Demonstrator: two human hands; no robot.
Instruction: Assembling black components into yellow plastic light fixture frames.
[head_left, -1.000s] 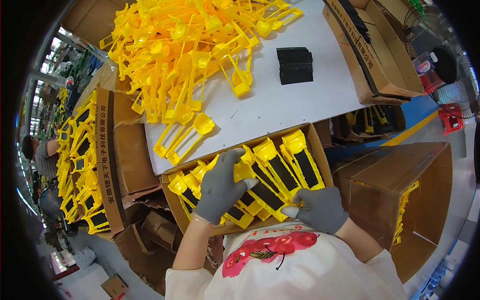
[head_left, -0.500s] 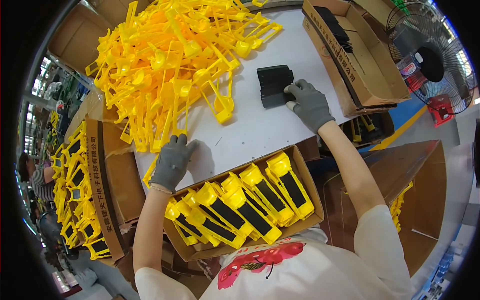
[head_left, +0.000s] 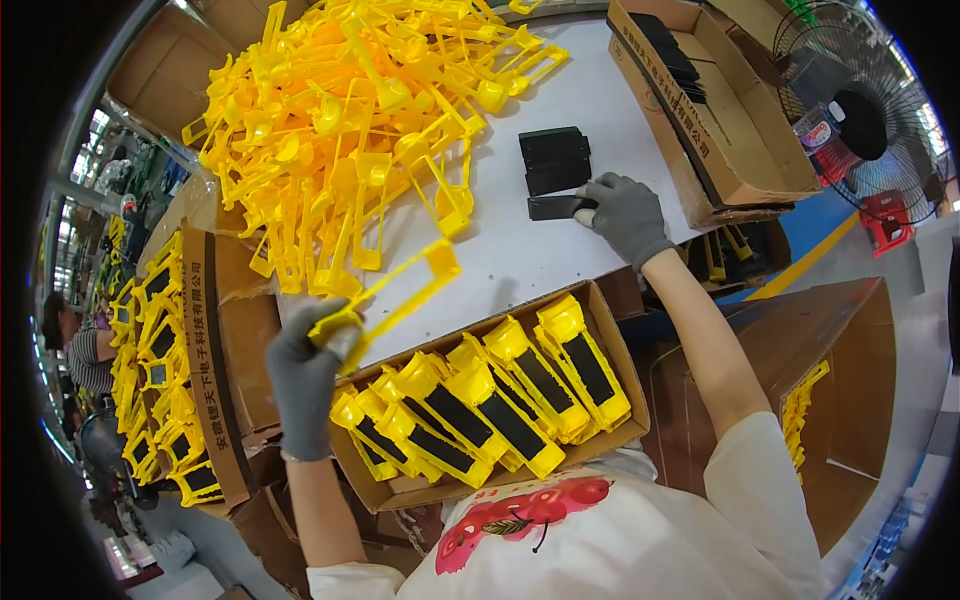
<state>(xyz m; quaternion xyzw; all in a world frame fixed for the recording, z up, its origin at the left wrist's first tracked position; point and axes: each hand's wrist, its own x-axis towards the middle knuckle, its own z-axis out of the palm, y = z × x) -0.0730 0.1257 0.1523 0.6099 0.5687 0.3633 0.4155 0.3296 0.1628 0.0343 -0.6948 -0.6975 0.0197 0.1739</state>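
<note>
Left hand (head_left: 303, 372) has a closed grip on one end of a yellow frame (head_left: 392, 292), lifted off the white bench (head_left: 520, 250) with its open loop pointing up and right, clear of the yellow pile (head_left: 350, 120). Just right of it sits the box (head_left: 610, 330) of finished pieces, and over at the right the right hand (head_left: 622, 208) curls on a black insert (head_left: 556, 207) lying flat below the black stack (head_left: 553, 160). My call: pinch a single insert, keep the frame level, and meet over bare bench so nothing snags the pile.
</note>
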